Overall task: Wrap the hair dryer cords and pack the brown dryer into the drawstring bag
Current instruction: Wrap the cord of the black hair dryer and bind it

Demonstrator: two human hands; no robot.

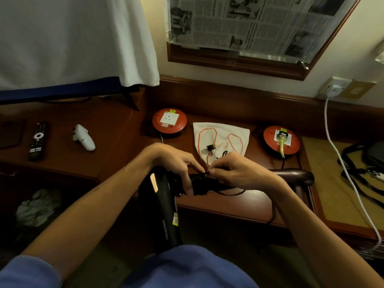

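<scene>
Black dryer (pixel 166 204) handle gripped by left hand (pixel 176 163) — right hand (pixel 239 171) pinches cord (pixel 207 173).

Taking the white drawstring bag (pixel 221 142) as my landmark: bare desk (pixel 239 201) lies just in front of it, though a loop of black cord (pixel 230 193) trails there. A red socket disc (pixel 169 122) stands close on its left and another red disc (pixel 281 140) on its right, leaving narrow lanes. Further left I see open wood up to the white controller (pixel 84 138) and remote (pixel 38 140).
</scene>
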